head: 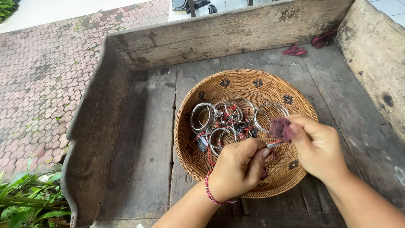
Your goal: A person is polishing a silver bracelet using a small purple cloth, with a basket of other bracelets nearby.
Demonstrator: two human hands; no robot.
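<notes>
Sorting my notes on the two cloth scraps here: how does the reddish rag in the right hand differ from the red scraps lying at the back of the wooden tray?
The rag is pinched in the right hand over the basket; the red scraps lie loose on the tray boards. The rag looks dull purplish; the scraps look brighter red. The rag is bunched against a metal piece; the scraps touch nothing metal. Both are small and crumpled.

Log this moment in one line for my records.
left hand: holds silver bracelet | right hand: rubs it with purple cloth | below: woven basket of bangles
</notes>
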